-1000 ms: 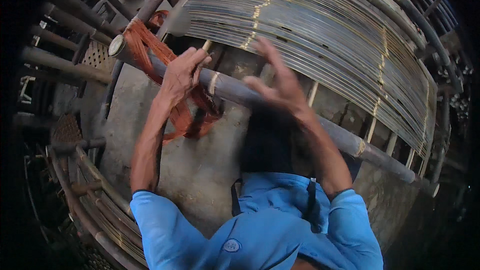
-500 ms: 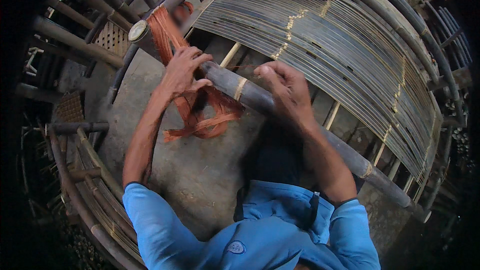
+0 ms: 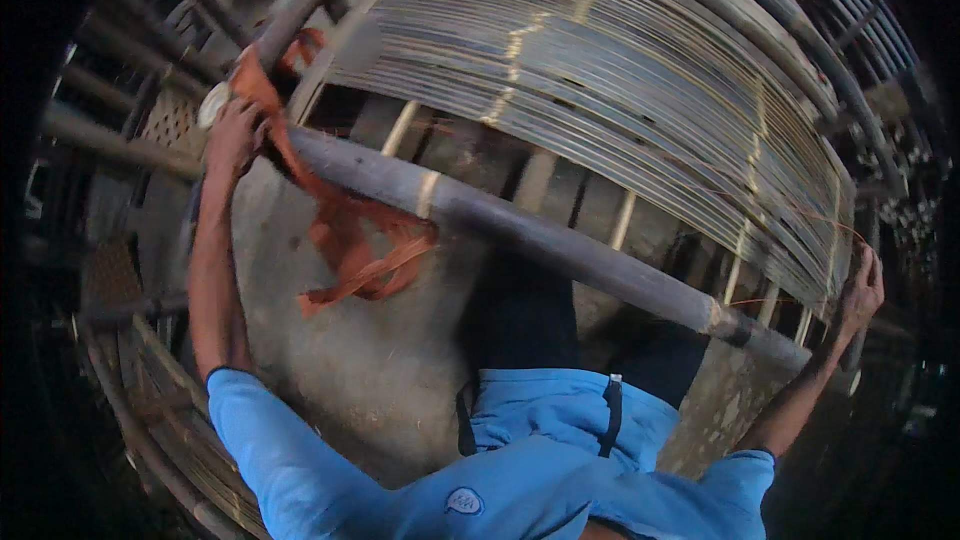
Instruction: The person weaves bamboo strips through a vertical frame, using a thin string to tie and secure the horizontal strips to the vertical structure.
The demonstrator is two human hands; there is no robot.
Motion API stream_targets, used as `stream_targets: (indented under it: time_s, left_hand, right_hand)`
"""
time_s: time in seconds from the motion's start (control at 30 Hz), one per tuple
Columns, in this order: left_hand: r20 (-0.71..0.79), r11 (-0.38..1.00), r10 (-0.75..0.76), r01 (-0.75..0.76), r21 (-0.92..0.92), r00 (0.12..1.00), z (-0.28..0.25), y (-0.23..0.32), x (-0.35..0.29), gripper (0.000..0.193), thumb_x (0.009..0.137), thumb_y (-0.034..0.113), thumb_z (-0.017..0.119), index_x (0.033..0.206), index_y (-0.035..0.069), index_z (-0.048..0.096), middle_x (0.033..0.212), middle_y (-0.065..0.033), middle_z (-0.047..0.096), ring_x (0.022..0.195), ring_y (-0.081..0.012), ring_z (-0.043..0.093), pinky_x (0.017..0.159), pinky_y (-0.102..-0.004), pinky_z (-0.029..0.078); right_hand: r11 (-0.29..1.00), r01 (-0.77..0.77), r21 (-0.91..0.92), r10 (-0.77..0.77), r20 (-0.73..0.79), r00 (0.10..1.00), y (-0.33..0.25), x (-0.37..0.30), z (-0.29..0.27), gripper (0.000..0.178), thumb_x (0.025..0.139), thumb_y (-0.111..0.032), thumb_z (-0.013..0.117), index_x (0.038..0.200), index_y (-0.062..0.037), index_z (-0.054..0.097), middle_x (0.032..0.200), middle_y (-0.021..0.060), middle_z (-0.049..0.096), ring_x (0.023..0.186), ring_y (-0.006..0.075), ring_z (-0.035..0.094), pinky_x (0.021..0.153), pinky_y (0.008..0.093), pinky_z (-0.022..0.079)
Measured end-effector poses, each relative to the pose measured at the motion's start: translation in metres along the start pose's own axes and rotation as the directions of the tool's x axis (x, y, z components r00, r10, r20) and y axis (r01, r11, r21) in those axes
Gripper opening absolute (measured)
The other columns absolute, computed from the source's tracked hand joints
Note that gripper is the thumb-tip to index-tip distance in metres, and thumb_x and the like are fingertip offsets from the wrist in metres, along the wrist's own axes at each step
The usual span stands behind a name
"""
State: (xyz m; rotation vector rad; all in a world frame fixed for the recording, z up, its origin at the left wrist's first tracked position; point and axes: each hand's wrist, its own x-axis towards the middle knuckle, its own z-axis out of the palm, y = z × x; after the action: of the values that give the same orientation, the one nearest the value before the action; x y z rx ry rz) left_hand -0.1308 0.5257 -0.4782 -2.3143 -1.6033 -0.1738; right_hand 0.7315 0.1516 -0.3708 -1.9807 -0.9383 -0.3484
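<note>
Grey floor (image 3: 380,380) forms the ground of the head view, where I look down on a dark bamboo pole (image 3: 520,235) slanting from upper left to lower right. Beyond it lies a panel of narrow slats (image 3: 630,105). An orange fibre bundle (image 3: 345,240) drapes over the pole's left end and hangs below. I see the left hand (image 3: 237,135) touching the bundle; blur prevents me from telling whether its grip is closed. Near the panel's right edge, the right hand (image 3: 862,290) pinches a thin orange strand (image 3: 845,227).
</note>
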Motion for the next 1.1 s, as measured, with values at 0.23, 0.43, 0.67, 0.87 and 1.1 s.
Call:
stream_targets:
  time_s: [0.23, 0.43, 0.67, 0.87, 1.1]
  left_hand:
    - [0.395, 0.971, 0.187, -0.108, -0.213, 0.899, -0.043, 0.052, 0.036, 0.060, 0.078, 0.013, 0.074, 0.135, 0.007, 0.057, 0.134, -0.0140, 0.061, 0.125, -0.0306, 0.056, 0.107, -0.0415, 0.041]
    - [-0.239, -0.169, 0.547, -0.174, -0.970, 0.802, -0.207, 0.480, 0.018, 0.054, 0.086, 0.011, 0.071, 0.139, 0.007, 0.058, 0.128, -0.0105, 0.064, 0.096, -0.0128, 0.061, 0.084, -0.0265, 0.048]
    - [0.060, -0.013, 0.877, 0.147, -0.989, 0.478, -0.204, 0.542, 0.009, 0.026, 0.095, 0.027, 0.065, 0.095, 0.001, 0.067, 0.077, -0.0020, 0.059, 0.065, -0.0080, 0.048, 0.058, -0.0240, 0.037]
    - [-0.091, -0.637, 0.577, 0.377, -0.673, 0.812, -0.145, 0.476, 0.061, 0.029, 0.101, 0.022, 0.054, 0.079, 0.003, 0.057, 0.094, -0.0174, 0.065, 0.098, -0.0324, 0.061, 0.094, -0.0440, 0.043]
    - [0.082, -0.797, 0.541, 0.542, -0.266, 0.837, -0.074, 0.448, 0.114, 0.014, 0.103, 0.009, 0.049, 0.103, -0.003, 0.058, 0.112, -0.0240, 0.062, 0.104, -0.0313, 0.058, 0.105, -0.0482, 0.046]
  right_hand:
    - [0.954, -0.086, -0.288, 0.135, 0.156, 0.978, -0.011, -0.034, -0.104, 0.034, 0.098, -0.025, 0.063, 0.119, 0.0007, 0.069, 0.108, 0.0082, 0.073, 0.098, 0.0118, 0.063, 0.091, 0.0267, 0.047]
    - [0.859, 0.460, 0.226, -0.512, 0.358, 0.781, -0.142, -0.116, -0.021, 0.013, 0.091, -0.008, 0.066, 0.098, 0.0010, 0.071, 0.075, 0.0137, 0.065, 0.063, 0.0201, 0.062, 0.060, 0.0298, 0.050]
    - [0.995, -0.065, 0.081, 0.052, 0.163, 0.985, -0.030, -0.120, -0.116, 0.021, 0.095, -0.017, 0.064, 0.099, 0.0023, 0.071, 0.088, 0.0077, 0.072, 0.078, 0.0112, 0.063, 0.071, 0.0271, 0.049]
    - [0.762, -0.595, -0.255, 0.612, -0.013, 0.790, 0.157, -0.240, -0.204, 0.031, 0.098, -0.029, 0.061, 0.100, -0.0001, 0.073, 0.080, -0.0003, 0.063, 0.076, 0.0101, 0.053, 0.073, 0.0282, 0.044]
    - [0.390, -0.815, -0.429, 0.921, 0.181, 0.345, 0.194, -0.412, -0.196, 0.034, 0.075, -0.004, 0.045, 0.090, -0.0046, 0.076, 0.081, 0.0050, 0.072, 0.062, 0.0133, 0.056, 0.062, 0.0336, 0.048]
